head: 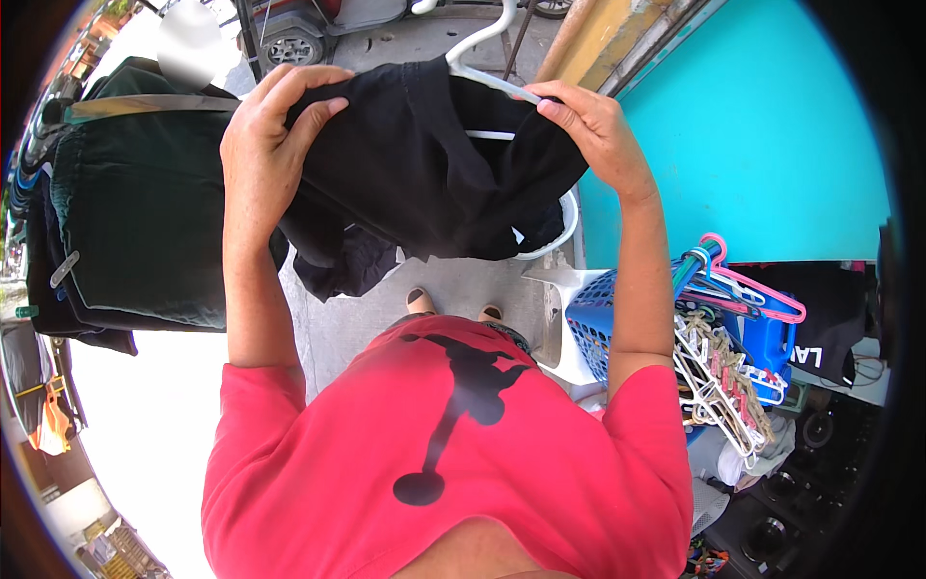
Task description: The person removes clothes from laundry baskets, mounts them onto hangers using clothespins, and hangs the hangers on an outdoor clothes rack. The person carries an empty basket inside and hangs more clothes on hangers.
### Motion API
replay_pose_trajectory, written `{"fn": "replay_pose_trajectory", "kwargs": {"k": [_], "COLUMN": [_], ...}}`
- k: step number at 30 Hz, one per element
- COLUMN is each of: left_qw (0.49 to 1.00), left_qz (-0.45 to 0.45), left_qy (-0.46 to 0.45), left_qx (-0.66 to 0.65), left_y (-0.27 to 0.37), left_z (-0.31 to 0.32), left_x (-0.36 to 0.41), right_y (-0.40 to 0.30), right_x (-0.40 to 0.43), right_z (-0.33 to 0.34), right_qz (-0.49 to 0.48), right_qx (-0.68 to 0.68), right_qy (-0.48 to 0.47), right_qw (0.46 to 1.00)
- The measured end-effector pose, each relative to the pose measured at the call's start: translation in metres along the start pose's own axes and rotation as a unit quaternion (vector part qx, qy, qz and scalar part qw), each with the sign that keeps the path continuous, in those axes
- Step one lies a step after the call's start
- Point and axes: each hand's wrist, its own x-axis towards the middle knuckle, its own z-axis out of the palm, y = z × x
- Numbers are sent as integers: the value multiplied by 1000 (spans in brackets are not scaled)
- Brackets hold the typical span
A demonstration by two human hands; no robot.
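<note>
A black shirt (376, 159) hangs stretched out between my two hands, with a white plastic hanger (492, 76) partly inside its neck opening. My left hand (271, 137) pinches the cloth near one shoulder. With thumb and fingers, my right hand (589, 134) grips the other side of the neckline together with the hanger's arm. The hanger's hook points up and away from me. One lower bar shows through the neck opening; the rest of the hanger is hidden by the cloth. Below the shirt, part of a white basin (569, 224) with dark cloth in it shows.
Dark garments (145, 217) hang on a rack at my left. At my right, a blue plastic basket (589, 318) rests on a white stool (553, 289), beside several hangers (752, 289) and a clip hanger with clothespins (723, 383). A turquoise panel (738, 159) stands beyond.
</note>
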Motion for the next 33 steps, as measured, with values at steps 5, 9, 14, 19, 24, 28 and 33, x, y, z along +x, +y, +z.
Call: {"fn": "replay_pose_trajectory", "kwargs": {"k": [5, 9, 14, 19, 24, 28, 33], "left_qw": [992, 973, 981, 979, 967, 971, 975], "left_qz": [-35, -43, -75, -203, -211, -175, -171], "left_qy": [-50, 33, 165, -1, 139, 159, 141], "left_qx": [-108, -225, -61, -12, -23, 16, -13], "left_y": [-10, -17, 51, 11, 53, 96, 110], "left_z": [-14, -38, -64, -7, -31, -59, -89], "left_x": [-6, -30, -67, -113, -126, -125, -148], "right_y": [-2, -52, -87, -18, -62, -74, -82], "right_x": [13, 24, 31, 10, 9, 27, 44], "right_z": [-9, -47, -79, -37, -39, -28, -8], "right_qz": [-27, -87, -258, -78, -174, -288, -347], "right_qx": [18, -18, -68, -63, -53, -133, -89], "right_qy": [-6, 8, 35, -193, -89, 86, 108], "right_qw": [999, 996, 963, 976, 979, 944, 927]}}
